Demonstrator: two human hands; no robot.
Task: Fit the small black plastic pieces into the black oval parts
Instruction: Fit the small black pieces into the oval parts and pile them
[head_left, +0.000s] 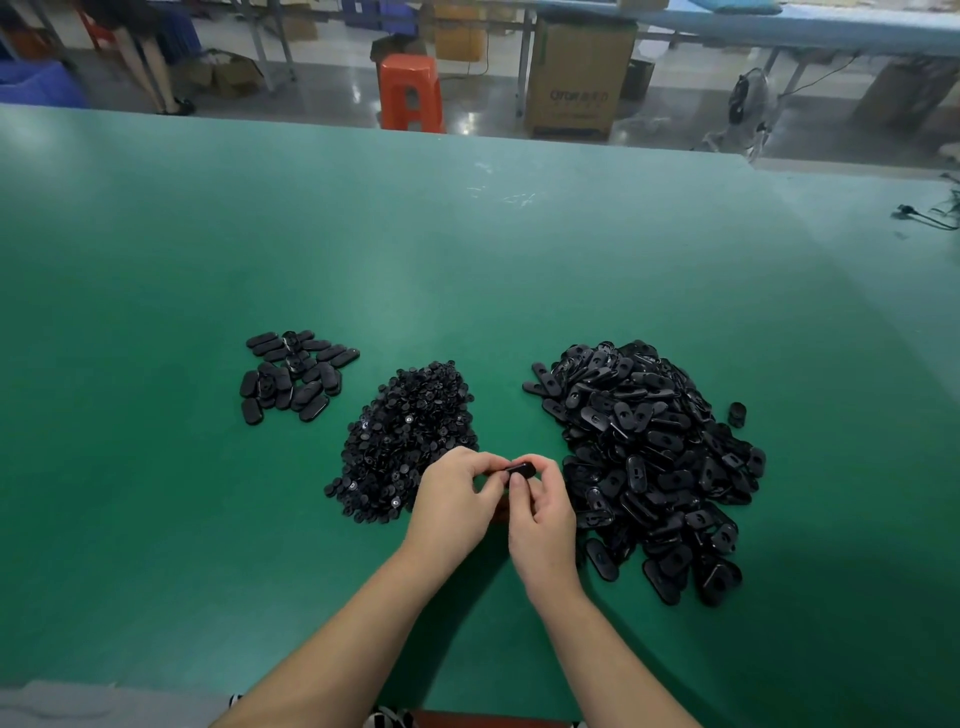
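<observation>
- The green worktop (467, 249) runs wide and bare beyond the three black heaps, up to its far edge, with the floor, an orange stool (410, 91) and a cardboard box (576, 78) behind it.
- Bare green surface also lies left of the heaps and between them and the near edge, where both forearms cross it.
- The left hand (454, 501) and right hand (543, 519) meet just above the worktop, between the middle and right heaps; their fingertips pinch one black oval part (521, 470) from either side.
- Fingers cover most of that part, so I cannot tell whether a small piece sits in it.
- The heap of small black pieces (402, 441) lies just beyond the left hand.
- The big pile of oval parts (654, 467) lies right of the hands.
- A smaller group of ovals (293, 376) lies apart at far left.
- A lone dark piece (736, 414) sits just right of the big pile.
</observation>
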